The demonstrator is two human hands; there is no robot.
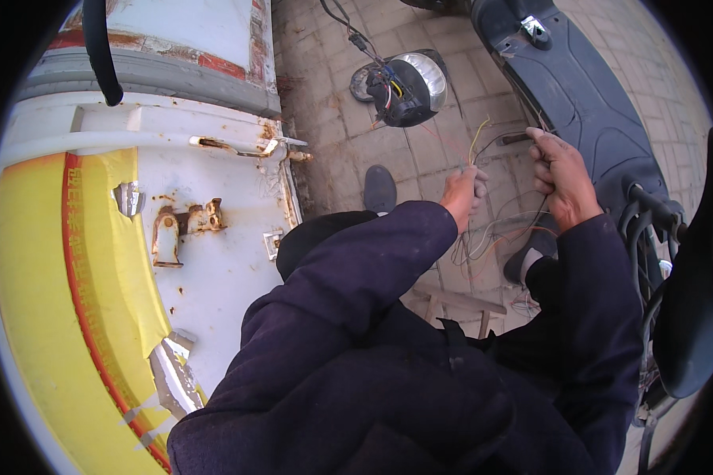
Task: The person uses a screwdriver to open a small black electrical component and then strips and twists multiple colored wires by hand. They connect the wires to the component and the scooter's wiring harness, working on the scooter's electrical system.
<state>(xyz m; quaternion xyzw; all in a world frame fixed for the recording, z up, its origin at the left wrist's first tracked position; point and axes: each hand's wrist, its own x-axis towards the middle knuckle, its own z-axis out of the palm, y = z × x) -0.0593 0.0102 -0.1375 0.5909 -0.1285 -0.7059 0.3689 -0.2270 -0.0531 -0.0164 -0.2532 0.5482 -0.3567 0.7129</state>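
My left hand [463, 194] is closed around a bunch of thin electrical wires, and a yellow wire [475, 142] sticks up out of the fist. To its right, my right hand [562, 174] is closed too, its thumb and forefinger pinched together with thin wire ends showing beside the fingertips. A short dark rod-like piece [513, 138] lies by those fingertips; whether I touch it cannot be made out. Loose wires [491, 237] in orange, white and black hang in loops below both hands. Beyond the left hand, a headlight unit [428, 83] with a bundle of coloured wires rests on the paving.
A dark scooter body panel [586, 87] stands along the right, with a black mirror [689, 317] nearer me. Left is a rusty white metal panel [214, 293] with a yellow banner [32, 261]. A wooden stool [459, 299] sits low between my legs on paving bricks.
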